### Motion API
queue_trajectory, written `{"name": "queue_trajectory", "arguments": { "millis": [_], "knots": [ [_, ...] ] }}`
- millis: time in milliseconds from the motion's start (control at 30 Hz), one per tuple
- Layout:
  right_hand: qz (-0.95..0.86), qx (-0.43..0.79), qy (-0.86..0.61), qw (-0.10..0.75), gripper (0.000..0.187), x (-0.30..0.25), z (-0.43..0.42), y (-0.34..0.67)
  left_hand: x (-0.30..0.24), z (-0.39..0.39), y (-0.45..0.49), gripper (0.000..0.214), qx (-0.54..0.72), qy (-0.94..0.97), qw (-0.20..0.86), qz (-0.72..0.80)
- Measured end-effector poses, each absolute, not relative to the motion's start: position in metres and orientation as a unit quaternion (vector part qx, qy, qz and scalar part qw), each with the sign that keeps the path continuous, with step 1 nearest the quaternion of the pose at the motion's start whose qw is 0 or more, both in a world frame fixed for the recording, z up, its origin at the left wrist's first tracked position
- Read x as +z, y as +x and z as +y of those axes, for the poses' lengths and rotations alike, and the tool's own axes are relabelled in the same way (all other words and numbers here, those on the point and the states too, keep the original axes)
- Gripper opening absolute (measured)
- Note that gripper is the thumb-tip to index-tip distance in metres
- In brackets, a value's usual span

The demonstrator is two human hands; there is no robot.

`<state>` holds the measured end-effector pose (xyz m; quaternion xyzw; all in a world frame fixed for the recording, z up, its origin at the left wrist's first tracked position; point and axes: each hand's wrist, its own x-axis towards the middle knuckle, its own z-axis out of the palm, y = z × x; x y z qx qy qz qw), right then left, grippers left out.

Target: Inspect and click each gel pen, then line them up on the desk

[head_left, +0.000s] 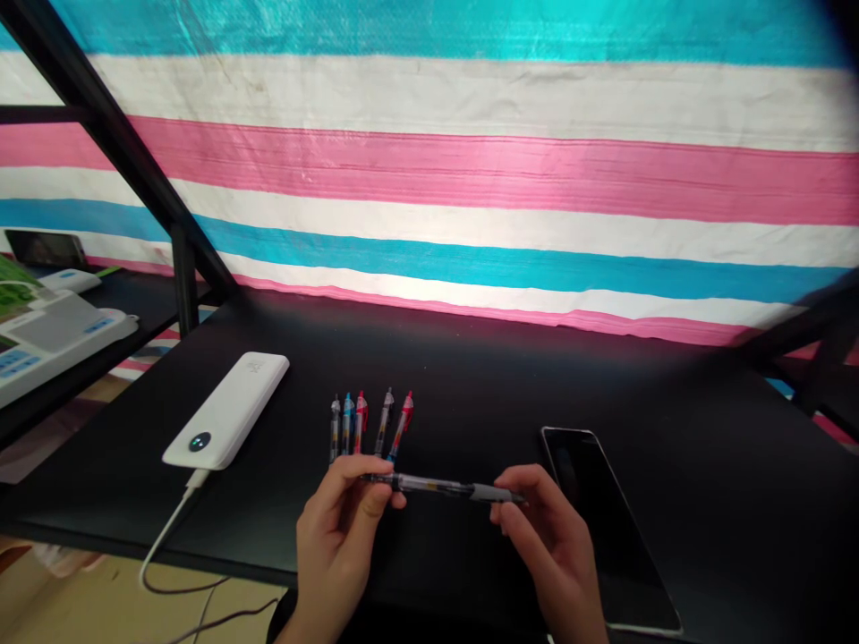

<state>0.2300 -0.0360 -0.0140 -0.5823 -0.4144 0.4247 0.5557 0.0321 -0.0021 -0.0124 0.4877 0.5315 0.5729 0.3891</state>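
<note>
A clear-barrelled pen with a grey grip [443, 487] is held level above the near part of the black desk. My left hand [345, 528] pinches its left end between thumb and fingers. At the other end, by the grey grip and tip, the fingers of my right hand [547, 546] are closed on it. Just beyond my left hand lie several pens side by side: a blue pen [347, 420], a red pen [361, 419], another red pen [403, 420], and dark ones such as a black pen [385, 419]. Their near ends are partly hidden by my left hand.
To the left, a white power bank [232, 407] has a white cable [171, 523] hanging over the desk's front edge. A dark-screened phone [608, 519] lies beside my right hand. Striped sheeting [470, 170] hangs behind the black desk [470, 376]. A white device [60, 340] stands far left.
</note>
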Motion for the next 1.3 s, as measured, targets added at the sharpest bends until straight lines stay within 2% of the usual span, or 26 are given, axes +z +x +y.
{"name": "queue_trajectory", "arguments": {
  "millis": [200, 300, 467, 600, 767, 1000, 1300],
  "knots": [
    [-0.451, 0.428, -0.564, 0.543, 0.04, -0.016, -0.035, 0.232, -0.011, -0.003, 0.033, 0.014, 0.569, 0.489, 0.39, 0.535],
    [-0.423, 0.437, -0.575, 0.547, 0.029, -0.014, -0.035, 0.231, -0.011, -0.003, 0.033, 0.013, 0.569, 0.486, 0.389, 0.537],
    [-0.417, 0.423, -0.584, 0.554, 0.032, -0.01, -0.036, 0.227, -0.011, -0.003, 0.033, 0.011, 0.573, 0.484, 0.387, 0.536],
    [-0.401, 0.402, -0.583, 0.581, 0.015, -0.019, -0.037, 0.232, -0.011, -0.002, 0.032, 0.018, 0.57, 0.479, 0.391, 0.541],
    [-0.4, 0.401, -0.501, 0.654, 0.001, -0.034, -0.035, 0.246, -0.013, 0.0, 0.029, 0.024, 0.575, 0.467, 0.401, 0.539],
    [-0.346, 0.386, -0.455, 0.724, 0.006, -0.026, -0.031, 0.244, -0.015, 0.003, 0.025, 0.018, 0.608, 0.43, 0.429, 0.511],
    [-0.326, 0.382, -0.448, 0.739, 0.009, -0.018, -0.029, 0.242, -0.014, 0.004, 0.026, 0.017, 0.614, 0.424, 0.438, 0.501]
  ]
}}
